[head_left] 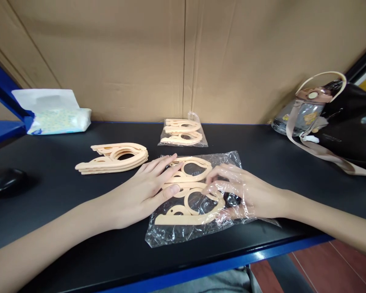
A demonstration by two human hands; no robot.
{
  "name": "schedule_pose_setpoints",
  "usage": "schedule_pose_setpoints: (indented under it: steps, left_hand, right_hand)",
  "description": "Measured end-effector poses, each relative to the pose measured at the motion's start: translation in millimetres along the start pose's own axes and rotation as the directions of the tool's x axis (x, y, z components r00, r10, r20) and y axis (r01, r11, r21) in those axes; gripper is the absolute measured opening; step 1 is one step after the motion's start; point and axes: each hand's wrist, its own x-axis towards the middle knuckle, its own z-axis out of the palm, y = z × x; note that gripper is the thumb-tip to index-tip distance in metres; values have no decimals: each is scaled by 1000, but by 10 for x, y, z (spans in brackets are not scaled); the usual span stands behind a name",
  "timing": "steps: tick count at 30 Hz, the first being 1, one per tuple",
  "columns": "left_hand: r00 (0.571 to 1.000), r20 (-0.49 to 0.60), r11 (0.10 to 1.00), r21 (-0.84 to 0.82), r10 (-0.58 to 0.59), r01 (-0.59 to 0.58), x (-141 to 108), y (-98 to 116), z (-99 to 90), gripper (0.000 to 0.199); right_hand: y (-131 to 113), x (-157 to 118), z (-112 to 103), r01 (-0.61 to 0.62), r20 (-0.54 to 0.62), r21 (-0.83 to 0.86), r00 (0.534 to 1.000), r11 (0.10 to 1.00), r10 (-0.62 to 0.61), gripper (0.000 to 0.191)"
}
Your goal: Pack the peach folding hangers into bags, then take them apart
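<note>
Two cream folding clothes hangers [198,219] lie side by side inside a clear plastic bag [167,238] at the middle of the table. My left hand [149,187] rests flat across their left ends on top of the bag, its fingers stretched out. From the right, my right hand [244,189] reaches into the bag's mouth, with the film lying over its fingers. Those fingers are bent around the hangers' right ends, and the thumb is low near the nearer one. Behind my left hand sits a stack of loose folding hangers [131,160].
Another bag of hangers [183,132] lies near the cardboard wall [125,61]. A tissue pack [59,120] stands back left, with a black mouse [6,181] at the left edge. At right are a strapped water bottle [308,112] and a black bag [350,126].
</note>
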Motion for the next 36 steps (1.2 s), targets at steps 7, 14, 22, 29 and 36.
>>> schedule_pose_setpoints:
  steps: [7,14,22,29,36]
  left_hand:
    - [999,35,1000,-12,-14,14,3,-10,-27,64]
    - [997,64,997,-63,-36,40,21,-3,-51,62]
    - [999,14,994,-98,-47,48,46,-15,-18,63]
    - [1000,4,1000,-18,-12,12,109,-74,6,67]
    - [999,-25,997,72,25,-23,135,-103,72,65]
  right_hand:
    - [33,39,93,9,-38,36,999,999,-8,44]
    - [45,-36,-16,-51,-19,164,998,985,55,40]
    - [211,-309,-298,-344,-361,169,850,924,383,23]
    - [170,174,-512,-226,-405,-11,892,974,202,19]
    - [150,1146,-358,-3,-234,-141,972,990,-30,16]
